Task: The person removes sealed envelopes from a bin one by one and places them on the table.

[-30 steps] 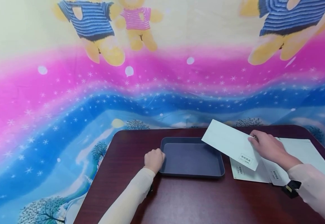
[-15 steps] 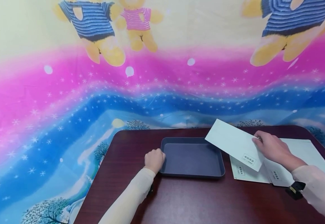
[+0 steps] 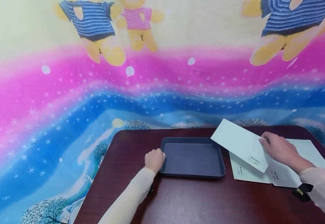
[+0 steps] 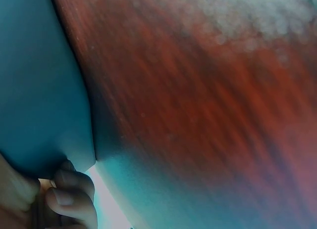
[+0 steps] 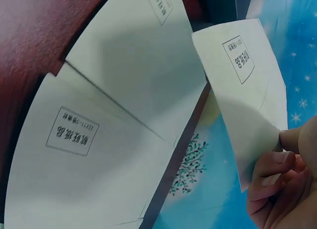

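Observation:
At the left side of the dark grey tray (image 3: 191, 158), my left hand (image 3: 154, 159) has its fingers curled at the rim. In the left wrist view, the fingers (image 4: 72, 189) bend against the edge of the tray wall (image 4: 42, 90), gripping it. My right hand (image 3: 280, 147) pinches one end of a white paper envelope (image 3: 239, 143), which is tilted above the table with its printed box facing up. Below it lie more white envelopes (image 3: 250, 172), side by side and partly covered by the right hand and the held one. The right wrist view shows thumb and fingers on the held envelope (image 5: 242, 85).
A dark red-brown wooden table (image 3: 190, 199) carries everything. Behind it hangs a colourful cloth (image 3: 162, 74) printed with bears and snowflakes. The lying envelopes sit just to the right of the tray.
My right hand has moved a little to the right, carrying the held envelope away from above the tray's far right corner. The left hand and the tray have stayed put.

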Motion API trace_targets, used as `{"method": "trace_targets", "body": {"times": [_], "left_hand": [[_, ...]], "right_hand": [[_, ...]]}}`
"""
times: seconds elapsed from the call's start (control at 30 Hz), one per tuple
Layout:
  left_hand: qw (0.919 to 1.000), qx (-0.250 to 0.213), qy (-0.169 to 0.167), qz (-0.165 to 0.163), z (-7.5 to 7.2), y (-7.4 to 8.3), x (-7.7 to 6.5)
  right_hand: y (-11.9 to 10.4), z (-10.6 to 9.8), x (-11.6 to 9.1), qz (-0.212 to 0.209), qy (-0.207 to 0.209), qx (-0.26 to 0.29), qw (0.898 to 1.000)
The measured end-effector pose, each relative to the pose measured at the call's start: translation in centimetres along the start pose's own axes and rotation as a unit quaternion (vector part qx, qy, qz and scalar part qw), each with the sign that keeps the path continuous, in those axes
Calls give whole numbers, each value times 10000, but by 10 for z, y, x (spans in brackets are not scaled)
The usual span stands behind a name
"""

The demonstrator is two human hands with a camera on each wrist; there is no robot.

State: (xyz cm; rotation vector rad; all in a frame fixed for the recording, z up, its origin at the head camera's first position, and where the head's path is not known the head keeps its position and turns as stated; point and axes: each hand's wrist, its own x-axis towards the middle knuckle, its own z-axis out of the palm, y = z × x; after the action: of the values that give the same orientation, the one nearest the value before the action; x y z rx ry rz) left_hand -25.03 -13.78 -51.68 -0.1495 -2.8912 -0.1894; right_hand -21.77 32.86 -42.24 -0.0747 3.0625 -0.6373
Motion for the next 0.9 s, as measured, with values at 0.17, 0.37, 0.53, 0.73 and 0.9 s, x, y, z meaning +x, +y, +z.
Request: {"method": "trace_targets", "body": {"times": [0.17,0.37,0.53,0.73,0.9], "left_hand": [[10000,28,10,23,0,0,0],[10000,42,-24,2,0,0,0],[9999,28,-142,-59,0,-1,0],[9998,19,-156,-98,0,0,1],[9998,19,-141,-105,1,1,1]], "right_hand": [[9,-2,-5,37,22,-7,10000],[17,-4,-9,22,36,-10,10000],[27,-7,-14,3,65,-33,10000],[38,-8,-14,18,105,-51,9999],[45,-6,-15,39,103,-14,9999]]}}
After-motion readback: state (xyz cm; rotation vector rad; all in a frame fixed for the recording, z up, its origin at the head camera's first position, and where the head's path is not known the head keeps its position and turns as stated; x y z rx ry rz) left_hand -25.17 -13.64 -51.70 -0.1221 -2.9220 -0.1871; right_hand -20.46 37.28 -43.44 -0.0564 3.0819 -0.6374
